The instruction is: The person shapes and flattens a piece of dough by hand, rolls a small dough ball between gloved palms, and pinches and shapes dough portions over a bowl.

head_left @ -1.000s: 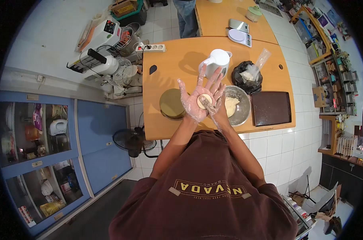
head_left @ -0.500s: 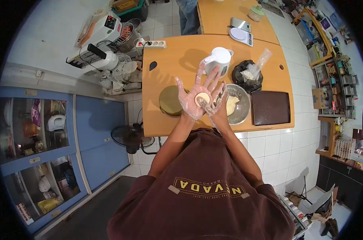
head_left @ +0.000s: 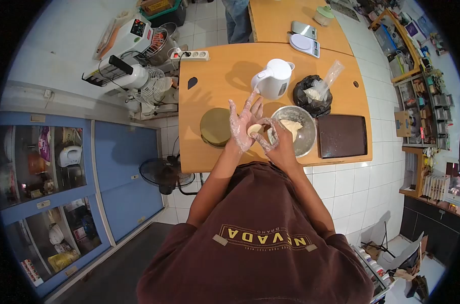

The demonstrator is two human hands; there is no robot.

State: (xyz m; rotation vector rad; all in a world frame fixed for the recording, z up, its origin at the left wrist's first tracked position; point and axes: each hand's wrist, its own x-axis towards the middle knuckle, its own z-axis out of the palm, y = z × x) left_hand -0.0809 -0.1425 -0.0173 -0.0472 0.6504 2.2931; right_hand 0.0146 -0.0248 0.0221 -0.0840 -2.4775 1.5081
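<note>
My left hand (head_left: 241, 130) is held palm up above the table's front, fingers stretched out and coated in white flour or dough. A small, round, pale piece of dough (head_left: 254, 129) lies against its palm. Curled in from the right, my right hand (head_left: 281, 139) pinches the edge of this piece between thumb and fingers; its fingers are floury too. Just beyond the right hand is a metal bowl (head_left: 307, 137) with a larger lump of dough (head_left: 292, 127) in it. The bowl is partly hidden by that hand.
A round olive-coloured container (head_left: 215, 126) stands left of my hands, on the wooden table (head_left: 199, 157). Behind them is a white electric kettle (head_left: 277, 78). To the right are a black plastic bag (head_left: 303, 104) and a dark baking tray (head_left: 343, 137). A kitchen scale (head_left: 304, 44) sits farther back.
My right hand's fingers have moved from over the middle of the dough piece to its right edge and curled in. The left hand's fingers are drawn a little closer together.
</note>
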